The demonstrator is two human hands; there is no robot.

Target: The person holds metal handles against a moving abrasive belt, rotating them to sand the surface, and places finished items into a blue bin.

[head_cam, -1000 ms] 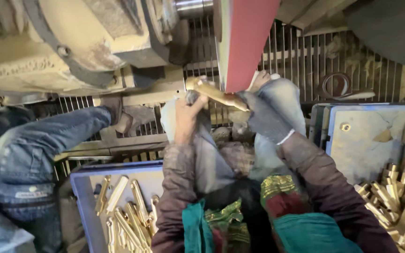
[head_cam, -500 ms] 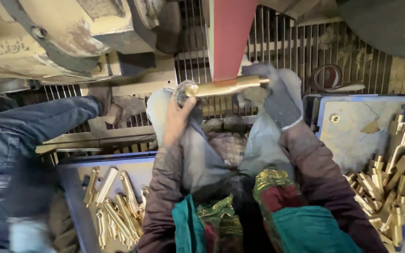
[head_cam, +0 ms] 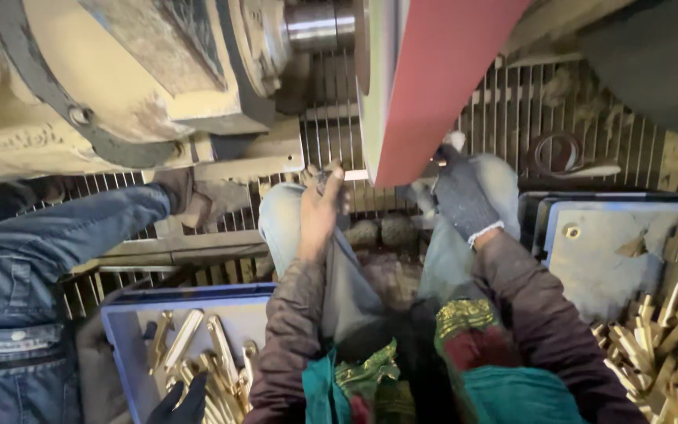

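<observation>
Fingers [head_cam: 325, 179] on slim brass piece [head_cam: 356, 175]

Brass piece [head_cam: 357, 174] lies level, mostly hidden behind red belt [head_cam: 441, 86].

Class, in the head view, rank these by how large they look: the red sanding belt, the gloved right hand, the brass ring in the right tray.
1. red sanding belt, though closest to the camera
2. right hand
3. brass ring
</observation>
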